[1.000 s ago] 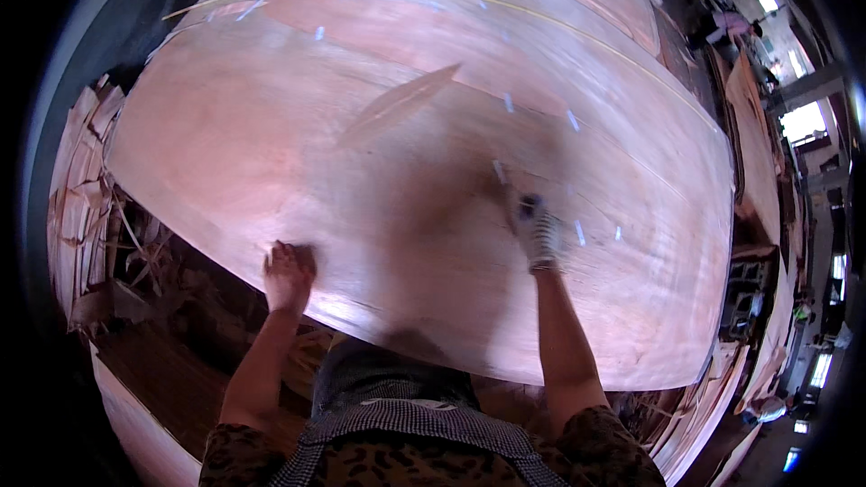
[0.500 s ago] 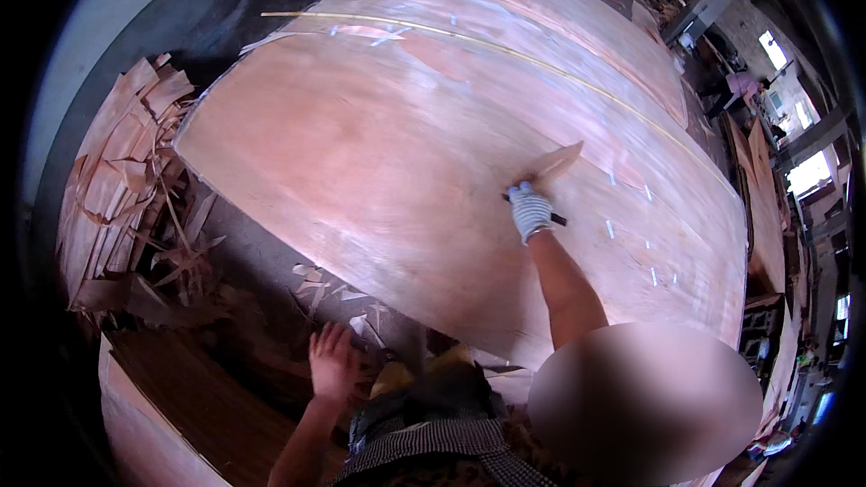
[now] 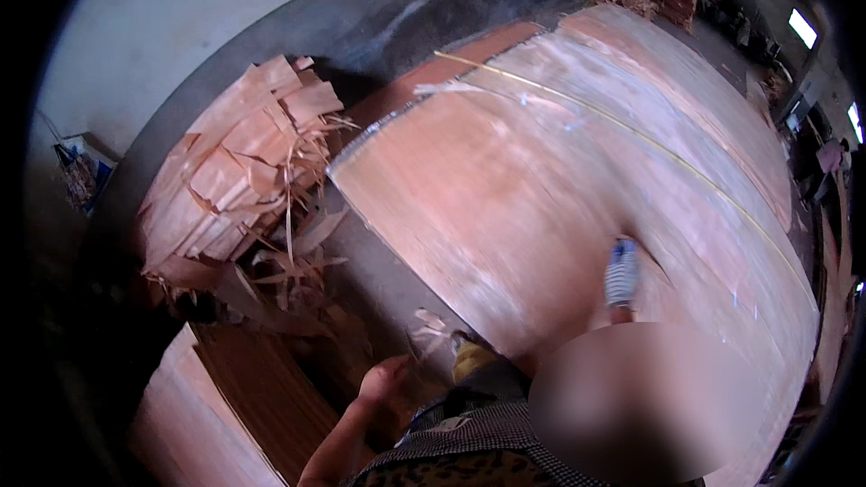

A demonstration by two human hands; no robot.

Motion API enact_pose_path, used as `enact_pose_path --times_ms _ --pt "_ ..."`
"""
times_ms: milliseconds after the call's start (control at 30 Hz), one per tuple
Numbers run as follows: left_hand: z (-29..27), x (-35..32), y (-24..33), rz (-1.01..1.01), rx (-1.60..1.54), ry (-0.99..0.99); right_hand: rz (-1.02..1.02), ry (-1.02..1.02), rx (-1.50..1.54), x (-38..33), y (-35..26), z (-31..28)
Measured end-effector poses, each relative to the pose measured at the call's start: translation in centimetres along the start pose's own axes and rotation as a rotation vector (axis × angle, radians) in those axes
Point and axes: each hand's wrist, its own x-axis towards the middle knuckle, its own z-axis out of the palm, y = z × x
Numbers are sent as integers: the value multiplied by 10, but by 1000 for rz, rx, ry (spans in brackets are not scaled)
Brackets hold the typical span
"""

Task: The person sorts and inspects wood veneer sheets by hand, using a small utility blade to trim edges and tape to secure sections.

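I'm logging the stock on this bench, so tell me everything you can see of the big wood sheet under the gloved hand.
The veneer sheet is a very large, thin, reddish-brown layer of wood with pale streaks along its grain. It lies flat on top of a stack, filling most of the view. Its near-left edge looks ragged. A thin yellow line runs across its far part. The gloved right hand rests on it; the bare left hand hangs off it, below its edge.

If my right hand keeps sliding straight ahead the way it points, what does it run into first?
Nothing solid, as far as I can tell. The gloved right hand lies on the big veneer sheet, pointing up across it. Bare sheet lies ahead, then the thin yellow line crossing it, though depth is unclear.
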Motion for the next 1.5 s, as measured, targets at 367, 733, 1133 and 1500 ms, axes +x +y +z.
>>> enact_pose_path --times_ms 367,733,1133,1500 --pt "-52 -101 -230 -688 276 -400 -877 -1244 495 -124 -354 263" --pt "-260 39 -404 -809 254 -523 -2 -473 -355 62 -258 413" --pt "-440 584 -208 249 -130 -127 266 -485 -482 40 -311 402" --pt "-328 717 -84 631 189 -796 632 -249 -557 31 -339 426"
